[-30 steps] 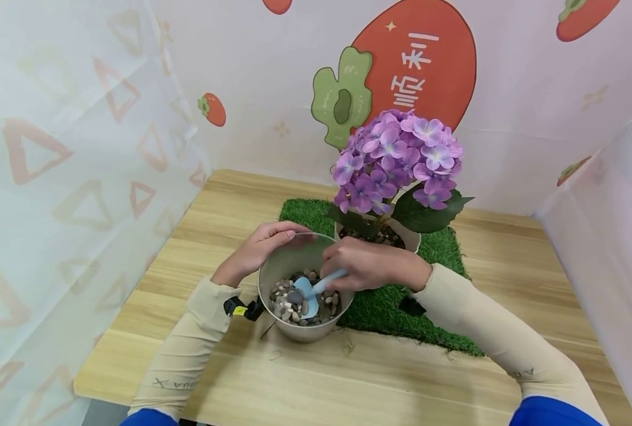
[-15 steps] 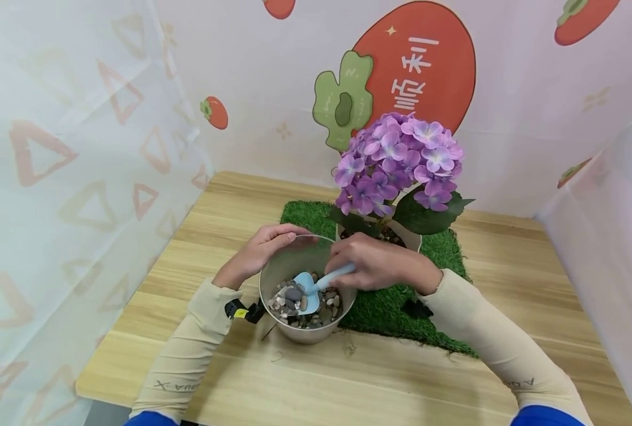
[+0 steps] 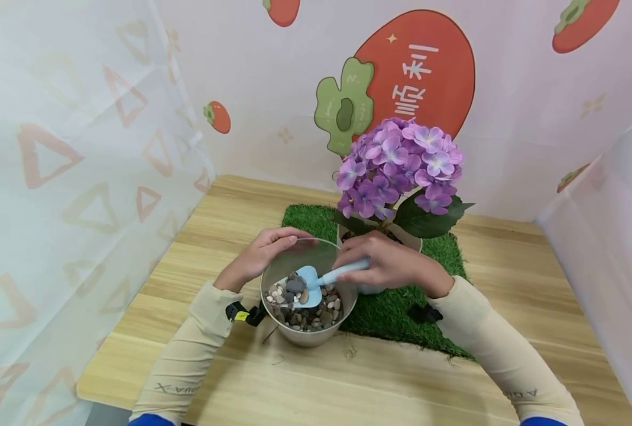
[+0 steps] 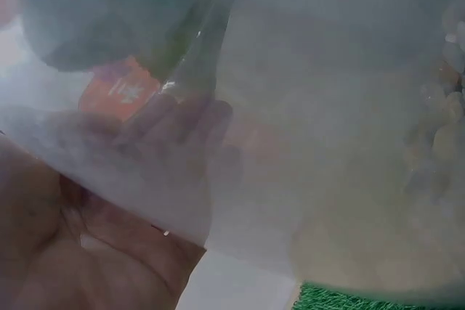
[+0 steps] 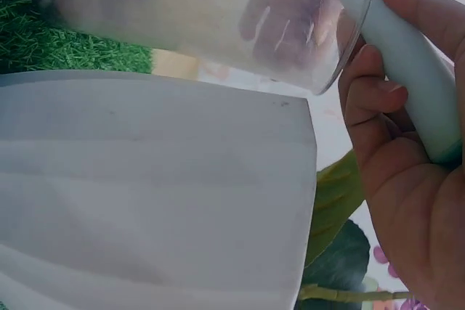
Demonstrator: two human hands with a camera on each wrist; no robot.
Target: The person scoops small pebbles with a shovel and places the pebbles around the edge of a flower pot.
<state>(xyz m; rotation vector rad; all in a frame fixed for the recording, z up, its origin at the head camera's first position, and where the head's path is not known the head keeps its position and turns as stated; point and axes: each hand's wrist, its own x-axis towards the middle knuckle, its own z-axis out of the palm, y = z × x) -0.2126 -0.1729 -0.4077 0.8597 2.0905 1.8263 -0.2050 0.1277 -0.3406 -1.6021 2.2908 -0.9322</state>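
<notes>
My right hand [image 3: 387, 260] grips the handle of a small light-blue trowel [image 3: 310, 276]. On its blade lie several pebbles [image 3: 295, 285], mostly grey with some white and brown ones, tilted inside a translucent plastic bucket [image 3: 306, 337]. More mixed pebbles [image 3: 316, 319] cover the bucket's bottom. Fingers of my left hand [image 3: 265, 251] curve round the bucket's far left wall, with the thumb along the rim; through that wall the left wrist view shows them faintly. In the right wrist view the trowel handle [image 5: 410, 70] runs across the palm beside the bucket's rim.
A white flowerpot [image 5: 160, 194] stands just behind and right of the bucket, holding a purple hydrangea [image 3: 401, 168] with broad dark leaves [image 3: 427, 219]. Under it is a green artificial-grass mat [image 3: 395, 316] on the wooden table [image 3: 316, 384]. Printed cloth walls enclose the table.
My right hand has drawn back to the right and raised the trowel, lifting its load of pebbles higher within the bucket. The left hand stays on the bucket.
</notes>
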